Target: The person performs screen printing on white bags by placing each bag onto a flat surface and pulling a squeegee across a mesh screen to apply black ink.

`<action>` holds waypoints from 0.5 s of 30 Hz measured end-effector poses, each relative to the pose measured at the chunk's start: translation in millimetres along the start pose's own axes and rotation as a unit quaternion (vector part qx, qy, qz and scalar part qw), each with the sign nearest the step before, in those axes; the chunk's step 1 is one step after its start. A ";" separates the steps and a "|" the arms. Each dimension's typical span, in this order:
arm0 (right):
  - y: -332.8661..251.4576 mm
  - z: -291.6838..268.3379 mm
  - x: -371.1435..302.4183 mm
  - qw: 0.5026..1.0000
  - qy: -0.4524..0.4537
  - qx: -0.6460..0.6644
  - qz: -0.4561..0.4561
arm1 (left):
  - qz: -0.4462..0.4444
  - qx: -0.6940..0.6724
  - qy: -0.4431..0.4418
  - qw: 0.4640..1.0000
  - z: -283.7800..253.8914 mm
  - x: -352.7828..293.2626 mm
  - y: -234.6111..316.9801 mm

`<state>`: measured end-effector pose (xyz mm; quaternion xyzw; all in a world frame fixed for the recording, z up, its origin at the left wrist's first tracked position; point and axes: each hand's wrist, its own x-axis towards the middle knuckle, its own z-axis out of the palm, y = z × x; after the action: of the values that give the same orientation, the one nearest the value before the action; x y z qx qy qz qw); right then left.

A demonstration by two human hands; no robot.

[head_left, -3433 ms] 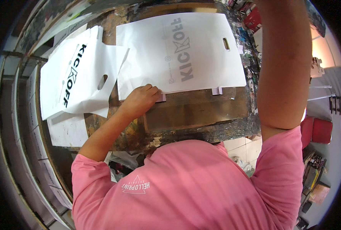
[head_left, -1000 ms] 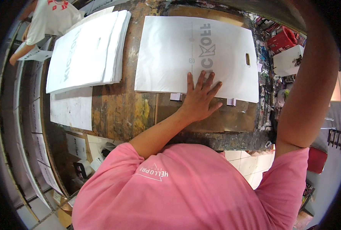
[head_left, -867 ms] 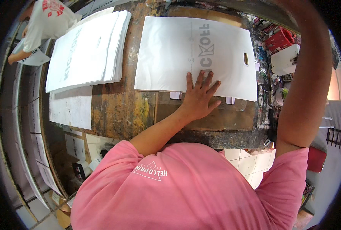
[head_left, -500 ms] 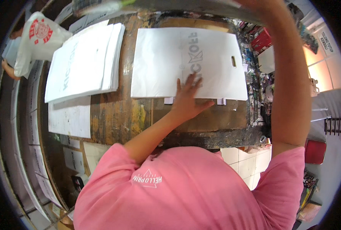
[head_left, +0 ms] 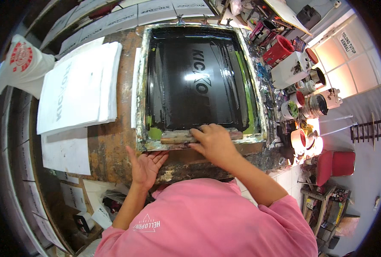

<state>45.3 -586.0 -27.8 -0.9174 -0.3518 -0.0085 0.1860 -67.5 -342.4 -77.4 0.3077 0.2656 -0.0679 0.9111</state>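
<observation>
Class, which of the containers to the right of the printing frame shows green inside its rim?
The small white tub, right of the lower part of the printing frame: green shows inside its rim, unlike the red bucket farther up.

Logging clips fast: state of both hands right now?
Left hand: open, palm up, nothing visibly held, near the paint-stained rectangular screen frame.
Right hand: closed on the long brown wooden bar.

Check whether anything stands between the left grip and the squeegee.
Yes: the screen frame's near rail runs between the left grip, an open hand turned palm up below that rail, and the squeegee. Nothing visible separates the right grip from the squeegee; it is on it.
</observation>
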 end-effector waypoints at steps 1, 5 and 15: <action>-1.3 7.5 -3.8 1.000 -0.002 0.000 -0.002 | 0.009 0.009 0.010 1.000 -6.6 3.0 -7.0; 19.5 22.0 16.9 1.000 0.010 -0.005 -0.020 | 0.042 0.021 -0.018 0.999 -21.1 6.7 -17.9; 169.1 31.7 244.2 0.989 0.104 -0.101 -0.040 | 0.072 0.053 -0.019 0.996 -28.3 3.7 -22.9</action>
<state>335.0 -533.7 -78.2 -0.9107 -0.3642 -0.1471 0.1278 -83.4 -343.8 -110.3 0.3723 0.2217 -0.0219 0.9010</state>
